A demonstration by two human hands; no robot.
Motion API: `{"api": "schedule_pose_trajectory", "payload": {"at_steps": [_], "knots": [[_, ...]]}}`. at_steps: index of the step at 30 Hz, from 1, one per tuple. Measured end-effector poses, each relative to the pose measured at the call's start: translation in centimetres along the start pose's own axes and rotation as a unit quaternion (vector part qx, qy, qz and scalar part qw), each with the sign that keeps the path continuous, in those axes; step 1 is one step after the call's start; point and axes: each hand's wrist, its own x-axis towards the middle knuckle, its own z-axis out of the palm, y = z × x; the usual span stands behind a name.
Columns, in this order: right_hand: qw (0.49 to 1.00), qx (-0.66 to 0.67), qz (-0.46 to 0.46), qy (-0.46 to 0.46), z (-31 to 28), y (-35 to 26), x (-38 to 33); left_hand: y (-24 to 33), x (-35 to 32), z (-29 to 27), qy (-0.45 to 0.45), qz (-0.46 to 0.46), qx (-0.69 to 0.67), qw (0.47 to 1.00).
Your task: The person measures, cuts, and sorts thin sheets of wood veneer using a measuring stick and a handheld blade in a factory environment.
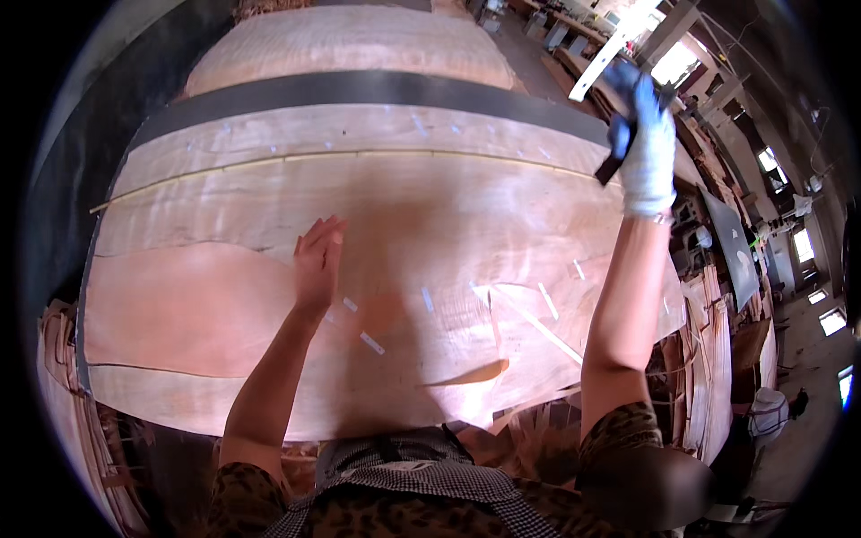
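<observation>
A wide, thin sheet of reddish wood veneer point(421, 206) lies across the work surface in front of me, patched with several small strips of pale tape point(371, 342). My left hand point(317, 263) is bare and rests flat on the veneer near its middle, fingers together. My right hand point(647, 143) wears a white and blue glove and is raised above the sheet's right edge. It grips a dark, narrow tool point(617, 161) that juts down from the fist. A split runs through the veneer at the lower right point(529, 318).
A dark band point(359, 90) crosses the table beyond the sheet, with more veneer point(350, 40) behind it. Stacks of veneer sheets point(708, 359) stand at the right and lower left point(63, 377). Workshop benches and bright windows lie at the far right.
</observation>
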Motion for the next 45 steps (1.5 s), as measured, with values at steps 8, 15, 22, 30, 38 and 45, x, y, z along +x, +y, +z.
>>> {"api": "schedule_pose_trajectory", "payload": {"at_steps": [8, 15, 22, 30, 38, 45], "knots": [[0.948, 0.292, -0.031, -0.121, 0.9, -6.2, 2.5, 9.6, 1.7, 1.3, -0.03, 0.118, -0.073, 0.99], [0.895, 0.391, 0.008, -0.216, -4.3, -7.7, 5.9, 14.6, 3.8, -1.1, -0.063, 0.154, -0.127, 0.978], [0.97, 0.237, -0.012, -0.06, -2.1, -10.1, 5.0, 19.1, 4.5, 0.5, -0.077, 0.204, -0.117, 0.969], [0.953, 0.272, 0.085, -0.102, 0.2, -4.7, -4.3, 29.5, 11.1, 1.9, -0.112, 0.195, -0.287, 0.931], [0.972, 0.101, 0.182, -0.107, -2.2, -1.2, -11.6, 33.5, 11.8, 2.2, -0.239, 0.151, -0.371, 0.885], [0.966, 0.216, 0.108, -0.088, -0.6, -3.1, -12.1, 30.6, 8.5, 2.2, -0.239, 0.073, -0.322, 0.913]]}}
